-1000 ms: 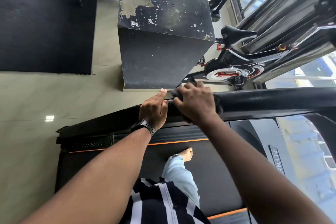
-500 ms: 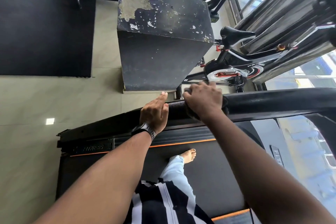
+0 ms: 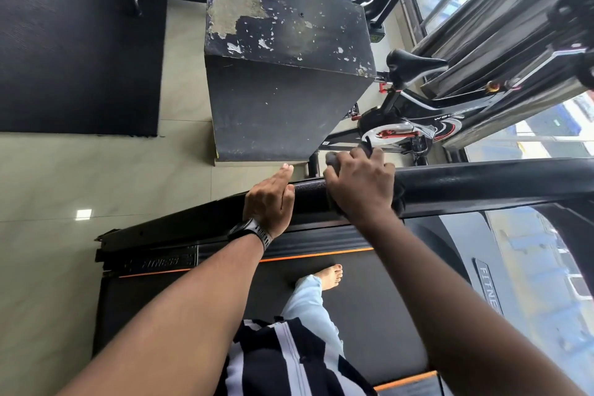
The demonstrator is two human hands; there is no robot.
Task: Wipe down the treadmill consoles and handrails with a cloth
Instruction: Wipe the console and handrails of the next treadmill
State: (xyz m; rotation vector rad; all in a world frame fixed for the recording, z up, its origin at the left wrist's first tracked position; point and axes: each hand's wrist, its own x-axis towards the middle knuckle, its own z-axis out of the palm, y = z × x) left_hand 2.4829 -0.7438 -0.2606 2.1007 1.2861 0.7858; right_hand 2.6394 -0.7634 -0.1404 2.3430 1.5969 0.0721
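A black treadmill handrail [image 3: 482, 183] runs across the middle of the head view, which is turned on its side. My right hand [image 3: 361, 185] is wrapped over the rail and shut on a dark grey cloth [image 3: 334, 159], which shows above the knuckles and under the palm. My left hand [image 3: 271, 199], with a black watch at the wrist, lies flat on the rail's end, fingers straight and together, holding nothing. The two hands are a short gap apart. The treadmill console [image 3: 527, 267] lies at the lower right, its face full of window reflections.
A worn black box [image 3: 283, 74] stands on the tiled floor just beyond the rail. An exercise bike [image 3: 411, 119] sits behind it by the windows. A black floor mat [image 3: 77, 42] covers the upper left. My bare foot [image 3: 331, 276] rests on the treadmill belt.
My right hand has slid with the cloth along the handrail toward the console, away from my left hand. The left hand has stayed on the rail's end.
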